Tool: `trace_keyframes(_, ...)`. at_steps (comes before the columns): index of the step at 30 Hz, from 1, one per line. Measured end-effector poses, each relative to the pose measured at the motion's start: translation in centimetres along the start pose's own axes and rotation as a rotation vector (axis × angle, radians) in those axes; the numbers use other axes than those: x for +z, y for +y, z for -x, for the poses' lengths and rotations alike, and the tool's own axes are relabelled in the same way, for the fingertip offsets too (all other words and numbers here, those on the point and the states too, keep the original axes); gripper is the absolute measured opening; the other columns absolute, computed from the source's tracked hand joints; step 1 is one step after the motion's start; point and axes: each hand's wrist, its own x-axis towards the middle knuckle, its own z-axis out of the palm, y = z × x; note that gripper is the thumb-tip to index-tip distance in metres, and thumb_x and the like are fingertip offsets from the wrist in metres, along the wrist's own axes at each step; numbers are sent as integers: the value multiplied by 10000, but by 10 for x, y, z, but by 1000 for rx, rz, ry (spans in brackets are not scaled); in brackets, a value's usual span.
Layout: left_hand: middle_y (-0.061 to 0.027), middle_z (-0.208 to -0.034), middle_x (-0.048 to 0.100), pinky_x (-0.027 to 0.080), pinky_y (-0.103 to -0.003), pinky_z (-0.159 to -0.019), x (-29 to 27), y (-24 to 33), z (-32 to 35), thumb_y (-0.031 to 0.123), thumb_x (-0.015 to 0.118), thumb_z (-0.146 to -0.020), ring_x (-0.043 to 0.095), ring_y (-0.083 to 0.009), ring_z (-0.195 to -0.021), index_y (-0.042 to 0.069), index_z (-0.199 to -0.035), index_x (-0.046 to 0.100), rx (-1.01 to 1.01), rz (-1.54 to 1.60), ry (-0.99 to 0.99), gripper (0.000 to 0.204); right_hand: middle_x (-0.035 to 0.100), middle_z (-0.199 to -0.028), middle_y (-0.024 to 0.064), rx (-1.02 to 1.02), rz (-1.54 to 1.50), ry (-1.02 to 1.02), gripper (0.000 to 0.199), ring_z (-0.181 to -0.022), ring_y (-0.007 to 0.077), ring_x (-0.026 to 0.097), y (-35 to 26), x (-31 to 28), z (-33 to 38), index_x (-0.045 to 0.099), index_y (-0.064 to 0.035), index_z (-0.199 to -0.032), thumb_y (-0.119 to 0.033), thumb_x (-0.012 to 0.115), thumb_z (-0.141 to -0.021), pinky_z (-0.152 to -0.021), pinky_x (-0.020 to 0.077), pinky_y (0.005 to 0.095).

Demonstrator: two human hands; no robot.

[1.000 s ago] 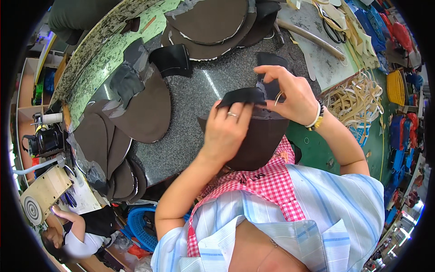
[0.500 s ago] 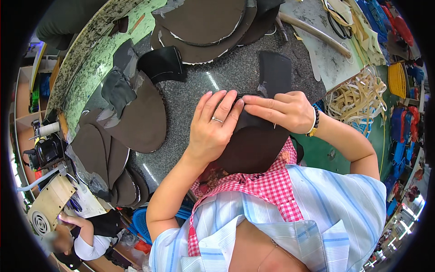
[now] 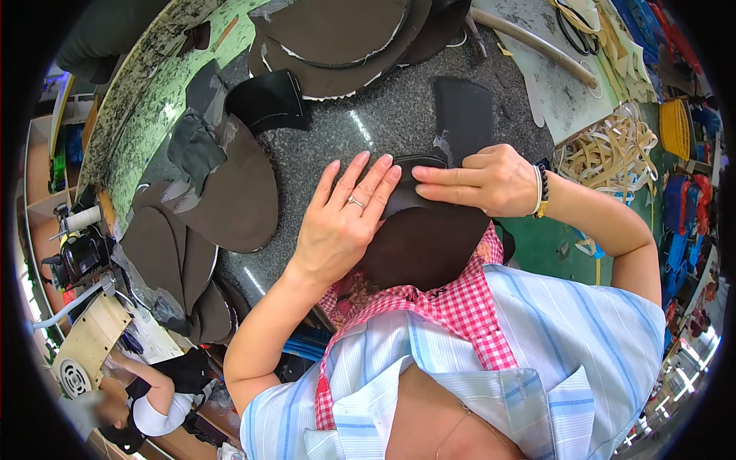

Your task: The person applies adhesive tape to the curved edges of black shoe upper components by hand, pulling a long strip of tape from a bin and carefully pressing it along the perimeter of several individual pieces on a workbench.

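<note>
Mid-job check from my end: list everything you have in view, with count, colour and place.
Piece being worked: one, dark brown with black band, under the hands
Flat strip: one, black, beyond right hand
Curved piece: one, black, left of centre
Far rounded pieces: several, brown, far side
Left rounded pieces: several, brown, left side
Tabletop: one, speckled grey, centre
Wooden handle: one, tan, upper right
Tangled strips: uncountable, cream, right
Basket: one, yellow, far right
Spool: one, white, far left
Co-worker: one, white sleeve, lower left
Rim clutter: too small to count
Apron: one, red-white check, on wearer
Left hand: one, ringed, on piece
Right hand: one, bracelets at wrist, on piece
</note>
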Motion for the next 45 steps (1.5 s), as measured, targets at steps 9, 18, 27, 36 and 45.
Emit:
trace_keyframes(9,-104,-1135,676,502,-413,-910,6,1,19,267,829,-703,631,-300,-1045,35,-936,706,-168,324,353,351,696,-847,89,462,-659,350,160,-701,206,682,-12,-15,-16,674,-29,-920,-40,640,-765,-647,530,309)
trace_keyframes(18,-30,-878,644,492,-229,-680,-8,15,-11,-61,733,-774,612,-80,-770,43,-971,584,-665,1271,144,269,661,-756,131,367,-382,101,229,-675,297,664,-25,-10,-37,692,-36,-930,-239,718,-829,-632,508,380)
trace_keyframes(27,-44,-894,663,550,-241,-756,-49,16,-10,-29,679,-867,655,-105,-833,7,-1166,515,-688,1313,424,344,690,-1023,203,419,-302,500,463,-882,319,701,-63,-66,-35,632,-1,-1178,-226,770,-797,-772,552,338)
trace_keyframes(36,-46,-1054,714,304,-484,-1098,-89,32,-24,186,808,-770,664,-173,-1006,70,-1047,705,-215,642,390,318,655,-1154,107,393,-1786,381,471,-1042,124,598,-73,-57,-24,566,72,-1276,-212,585,-900,-907,465,244)
trace_keyframes(45,-18,-816,743,170,-511,-1144,-86,47,-26,149,819,-742,691,-134,-767,89,-1004,738,-459,706,340,280,668,-1021,42,374,-1009,284,469,-930,77,580,-76,-87,-34,615,-15,-1225,-257,737,-841,-818,478,257)
